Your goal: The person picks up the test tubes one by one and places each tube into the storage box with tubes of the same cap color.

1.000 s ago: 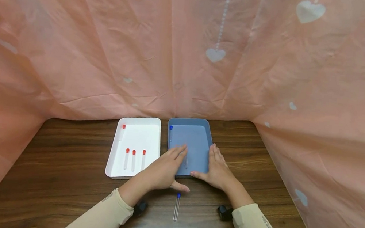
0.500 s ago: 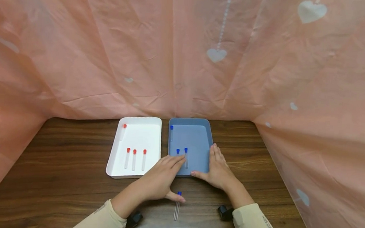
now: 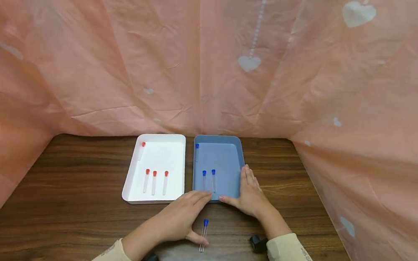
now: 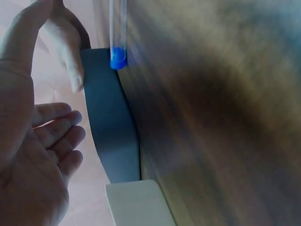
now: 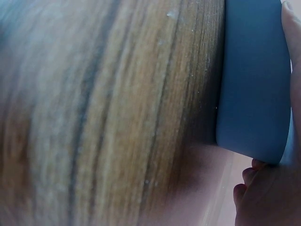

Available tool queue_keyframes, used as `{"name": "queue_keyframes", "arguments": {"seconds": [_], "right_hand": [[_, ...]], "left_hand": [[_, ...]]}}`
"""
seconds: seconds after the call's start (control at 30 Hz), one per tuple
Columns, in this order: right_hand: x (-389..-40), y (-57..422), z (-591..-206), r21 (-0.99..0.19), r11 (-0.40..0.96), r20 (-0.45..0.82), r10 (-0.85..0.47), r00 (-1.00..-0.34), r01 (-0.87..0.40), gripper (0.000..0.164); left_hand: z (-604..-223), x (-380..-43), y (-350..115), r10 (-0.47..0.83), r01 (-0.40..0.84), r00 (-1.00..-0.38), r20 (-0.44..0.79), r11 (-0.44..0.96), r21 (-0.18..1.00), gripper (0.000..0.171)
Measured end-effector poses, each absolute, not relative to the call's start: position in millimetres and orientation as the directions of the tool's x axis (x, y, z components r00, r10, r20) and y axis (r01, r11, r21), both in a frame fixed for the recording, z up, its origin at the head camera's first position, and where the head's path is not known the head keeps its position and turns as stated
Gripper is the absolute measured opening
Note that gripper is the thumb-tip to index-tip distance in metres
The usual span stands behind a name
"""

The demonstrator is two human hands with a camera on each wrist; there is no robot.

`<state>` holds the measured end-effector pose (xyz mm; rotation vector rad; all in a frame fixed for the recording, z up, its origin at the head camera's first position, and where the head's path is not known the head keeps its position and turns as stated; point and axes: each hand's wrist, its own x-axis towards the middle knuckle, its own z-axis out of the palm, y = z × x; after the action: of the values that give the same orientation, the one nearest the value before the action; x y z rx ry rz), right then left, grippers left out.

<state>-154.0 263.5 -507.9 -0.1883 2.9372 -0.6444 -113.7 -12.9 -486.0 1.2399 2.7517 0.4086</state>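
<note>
My left hand (image 3: 181, 215), fingers extended and thumb apart, hovers over the table just before the blue-grey tray (image 3: 225, 155). Below its thumb lies a blue-capped clear tube (image 3: 205, 222) on the wood; in the left wrist view the blue cap (image 4: 118, 59) shows apart from the palm. My right hand (image 3: 251, 197) rests against the tray's near right corner, fingers straight along the outer side, thumb at the front rim. Inside that tray are three blue-capped tubes, one at the far left corner (image 3: 198, 146) and two near the front (image 3: 213, 179).
A white tray (image 3: 165, 155) stands left of the blue-grey one, with several red-capped tubes (image 3: 154, 182) inside. Both sit on a dark wooden table (image 3: 73, 201). A pink curtain (image 3: 163, 59) with white hearts surrounds the back and sides.
My left hand has drawn back from over the blue-grey tray toward the loose tube, uncovering two blue-capped tubes inside. The right hand keeps its place at the corner.
</note>
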Motion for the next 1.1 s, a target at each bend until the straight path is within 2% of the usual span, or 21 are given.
{"name": "queue_keyframes", "arguments": {"seconds": [0.37,0.6,1.1], "right_hand": [[-154,263,-507,-0.429,0.898,-0.094,-0.152,-0.984,-0.098,0.140],[-154,263,-507,-0.426,0.899,-0.089,-0.152,-0.984,-0.100,0.140],[-153,263,-506,-0.437,0.894,-0.092,-0.154,-0.984,-0.099,0.140]], "left_hand": [[-490,-102,-13,0.761,0.738,-0.649,0.014,0.624,0.256,0.118],[-495,-98,-14,0.764,0.732,-0.645,-0.008,0.621,0.279,0.115],[-507,-96,-18,0.778,0.742,-0.627,-0.049,0.615,0.268,0.117]]}}
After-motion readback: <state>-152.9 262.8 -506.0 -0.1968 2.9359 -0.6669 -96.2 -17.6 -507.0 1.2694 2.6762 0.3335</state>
